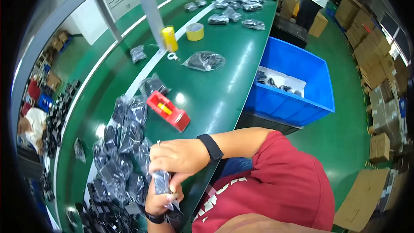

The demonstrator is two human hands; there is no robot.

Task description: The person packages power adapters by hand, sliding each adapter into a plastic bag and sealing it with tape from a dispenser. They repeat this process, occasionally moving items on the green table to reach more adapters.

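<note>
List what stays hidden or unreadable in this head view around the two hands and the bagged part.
- Small plastic bag: contents too dark and blurred; both hands cover much of it.
- Left hand: fingers mostly hidden behind bag and right hand.
- Pile of bagged parts: single items merge; the pile darkens toward the lower rim.
- Blue bin: contents too small to identify.

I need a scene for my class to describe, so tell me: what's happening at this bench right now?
A person in a red shirt holds a small clear bag with a dark part inside between both hands: right hand on top, left hand beneath. Beside them a heap of similar bagged parts lies on the green table, near a red tape dispenser. A blue bin stands to the right.
</note>
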